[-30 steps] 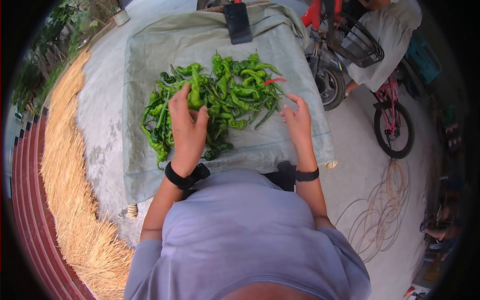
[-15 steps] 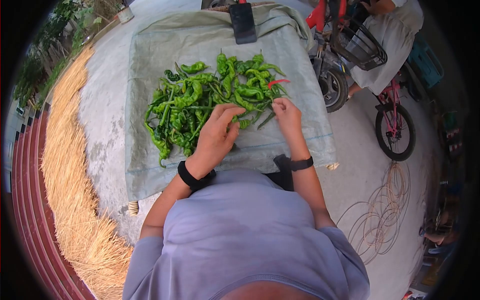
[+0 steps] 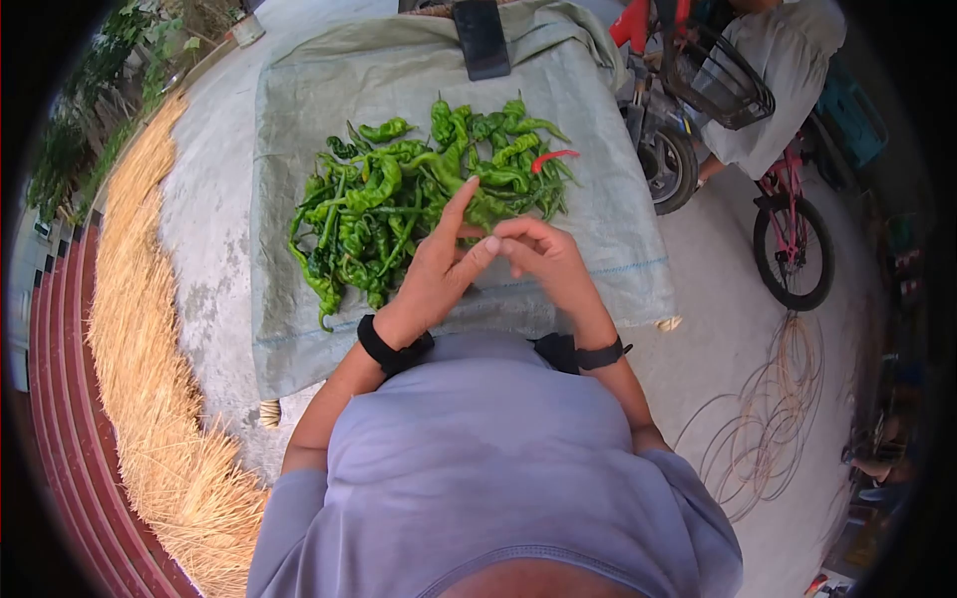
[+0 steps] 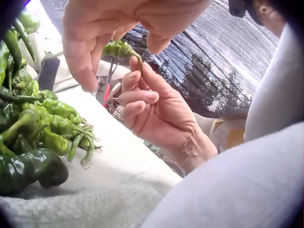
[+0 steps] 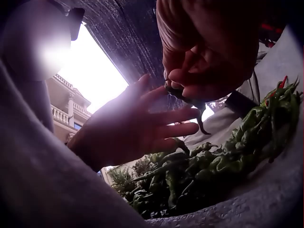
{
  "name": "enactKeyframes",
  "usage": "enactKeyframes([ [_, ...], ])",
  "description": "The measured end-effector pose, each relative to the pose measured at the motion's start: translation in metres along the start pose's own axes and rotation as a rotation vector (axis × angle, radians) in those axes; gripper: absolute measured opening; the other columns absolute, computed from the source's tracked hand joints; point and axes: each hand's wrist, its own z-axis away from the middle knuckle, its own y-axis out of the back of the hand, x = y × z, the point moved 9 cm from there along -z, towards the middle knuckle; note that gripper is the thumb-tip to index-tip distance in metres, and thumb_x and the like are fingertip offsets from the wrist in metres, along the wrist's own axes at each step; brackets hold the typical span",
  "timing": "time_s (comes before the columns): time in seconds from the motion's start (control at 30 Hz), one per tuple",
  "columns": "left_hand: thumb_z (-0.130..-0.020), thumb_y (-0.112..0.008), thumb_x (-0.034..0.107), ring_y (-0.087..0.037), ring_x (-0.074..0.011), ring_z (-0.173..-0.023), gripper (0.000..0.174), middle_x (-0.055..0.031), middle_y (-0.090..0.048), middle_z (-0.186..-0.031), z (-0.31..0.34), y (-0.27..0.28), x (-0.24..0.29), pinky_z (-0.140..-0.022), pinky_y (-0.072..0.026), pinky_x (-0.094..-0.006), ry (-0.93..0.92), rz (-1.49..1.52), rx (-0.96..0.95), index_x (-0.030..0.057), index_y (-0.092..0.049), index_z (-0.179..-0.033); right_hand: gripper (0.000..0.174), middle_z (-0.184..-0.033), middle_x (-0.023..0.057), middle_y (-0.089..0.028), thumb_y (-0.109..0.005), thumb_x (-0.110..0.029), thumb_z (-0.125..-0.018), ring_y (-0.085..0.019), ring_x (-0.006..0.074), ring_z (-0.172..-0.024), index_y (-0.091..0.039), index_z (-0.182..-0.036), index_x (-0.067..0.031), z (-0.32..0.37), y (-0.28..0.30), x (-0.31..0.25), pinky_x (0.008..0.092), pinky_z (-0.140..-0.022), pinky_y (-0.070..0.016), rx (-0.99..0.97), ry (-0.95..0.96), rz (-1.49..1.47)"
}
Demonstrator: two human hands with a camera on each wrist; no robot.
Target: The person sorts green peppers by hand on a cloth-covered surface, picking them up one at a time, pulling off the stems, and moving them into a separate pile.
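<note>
A pile of green peppers (image 3: 374, 214) lies on a pale woven sheet (image 3: 588, 269), with one red pepper (image 3: 554, 157) at its right side. Over the pile's near edge, the right hand (image 3: 558, 267) pinches the stem end of a green pepper, its thumb and forefinger curled. In the left wrist view that pepper (image 4: 118, 49) is held up by the right hand (image 4: 161, 107). The left hand (image 3: 436, 274) is beside it, fingers extended and spread, as the right wrist view shows of the left hand (image 5: 137, 123); whether it touches the pepper is unclear.
A dark phone (image 3: 481, 40) lies at the sheet's far edge. Beyond the right side are a vehicle with a basket (image 3: 723, 85), a pink bicycle (image 3: 793, 234), another person in light clothes (image 3: 783, 70) and coiled cable (image 3: 773, 419). Straw (image 3: 140, 379) lies on the left.
My left hand has moved right from the pile's left part to its near centre. My right hand reached the pile's right edge, then came left with a green pepper to my left hand.
</note>
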Motion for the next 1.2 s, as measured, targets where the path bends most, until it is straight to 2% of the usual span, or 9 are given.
enactKeyframes([
  [0.17, -0.096, -0.06, 0.008, -0.061, -0.0175, -0.096, 0.035, -0.0091, -0.064, -0.114, -0.002, 0.013, -0.003, -0.08, -0.0492, -0.0283, 0.044, -0.02, 0.026, 0.0068, -0.057, -0.132, 0.02, -0.097, 0.0003, -0.062, -0.067, -0.016, -0.095, -0.059, 0.007, -0.076, -0.068, -0.112, -0.0054, 0.003, -0.011, 0.014, 0.0233, -0.067, -0.0488, -0.178, -0.12, 0.122],
  [0.3, -0.094, -0.057, 0.0, -0.059, -0.0165, -0.094, 0.025, -0.0059, -0.062, -0.101, -0.003, 0.04, 0.026, -0.083, -0.0459, -0.0268, -0.213, -0.373, 0.227, 0.0047, -0.065, -0.118, 0.03, -0.111, 0.0074, -0.06, -0.066, -0.015, -0.093, -0.063, 0.0149, -0.081, -0.064, -0.121, -0.0074, -0.006, 0.044, 0.008, 0.0291, -0.073, -0.0515, 0.263, -0.055, 0.429],
  [0.37, -0.088, -0.059, -0.004, -0.062, -0.0269, -0.098, 0.033, -0.0126, -0.061, -0.111, -0.001, 0.054, 0.034, -0.083, -0.0481, -0.0322, -0.19, -0.483, 0.318, 0.0072, -0.064, -0.119, 0.037, -0.117, 0.0121, -0.058, -0.064, -0.014, -0.091, -0.066, 0.0246, -0.088, -0.06, -0.128, -0.0113, -0.008, 0.071, -0.002, 0.0358, -0.08, -0.0537, 0.447, 0.005, 0.829],
  [0.47, -0.087, -0.062, 0.001, -0.056, -0.0321, -0.113, 0.034, -0.0198, -0.056, -0.123, 0.0, 0.071, 0.026, -0.092, -0.0452, -0.0357, -0.003, -0.447, 0.392, 0.008, -0.062, -0.121, 0.047, -0.121, 0.0158, -0.056, -0.062, -0.008, -0.087, -0.065, 0.034, -0.094, -0.055, -0.133, -0.0162, -0.019, 0.083, -0.004, 0.0423, -0.084, -0.0521, 0.461, 0.163, 0.983],
  [0.57, -0.086, -0.065, 0.008, -0.042, -0.0402, -0.129, 0.038, -0.0273, -0.046, -0.136, 0.004, 0.075, 0.024, -0.104, -0.0366, -0.0446, -0.124, -0.761, 0.483, 0.0097, -0.061, -0.124, 0.049, -0.124, 0.0143, -0.055, -0.062, -0.006, -0.086, -0.064, 0.0359, -0.099, -0.054, -0.133, -0.0194, -0.032, 0.081, 0.003, 0.0446, -0.082, -0.0518, 0.398, 0.203, 1.222],
  [0.77, -0.086, -0.066, 0.011, -0.032, -0.0418, -0.136, 0.042, -0.025, -0.034, -0.149, 0.007, 0.066, 0.021, -0.112, -0.0251, -0.0501, -0.094, -0.777, 0.437, 0.0157, -0.06, -0.126, 0.052, -0.117, 0.0129, -0.059, -0.064, -0.008, -0.084, -0.064, 0.0349, -0.1, -0.054, -0.132, -0.0249, -0.04, 0.084, 0.02, 0.0449, -0.079, -0.0521, 0.29, 0.074, 1.179],
  [1.03, -0.082, -0.063, 0.001, -0.041, -0.0387, -0.123, 0.031, -0.0214, -0.047, -0.137, 0.007, 0.044, 0.038, -0.105, -0.0326, -0.046, -0.183, -0.636, 0.379, 0.0082, -0.064, -0.112, 0.025, -0.105, 0.0057, -0.063, -0.069, -0.019, -0.084, -0.065, 0.0286, -0.091, -0.068, -0.109, -0.0216, 0.002, 0.093, -0.023, 0.0401, -0.073, -0.0515, 0.391, 0.074, 1.154],
  [1.07, -0.083, -0.061, -0.003, -0.049, -0.0337, -0.113, 0.029, -0.0168, -0.055, -0.126, 0.008, 0.039, 0.048, -0.093, -0.042, -0.0406, -0.272, -0.696, 0.38, 0.0066, -0.063, -0.111, 0.024, -0.103, 0.0043, -0.063, -0.069, -0.019, -0.084, -0.065, 0.0269, -0.089, -0.069, -0.108, -0.0208, 0.008, 0.095, -0.032, 0.0386, -0.073, -0.0512, 0.433, 0.076, 1.127],
  [1.2, -0.087, -0.058, -0.006, -0.059, -0.0258, -0.094, 0.026, -0.0113, -0.06, -0.108, 0.006, 0.024, 0.037, -0.072, -0.0493, -0.0318, -0.227, -0.368, 0.197, 0.0038, -0.061, -0.111, 0.022, -0.097, 0.0023, -0.063, -0.071, -0.016, -0.084, -0.062, 0.0175, -0.073, -0.07, -0.106, -0.0162, 0.025, 0.103, -0.055, 0.0308, -0.067, -0.0495, 0.673, 0.187, 0.953],
])
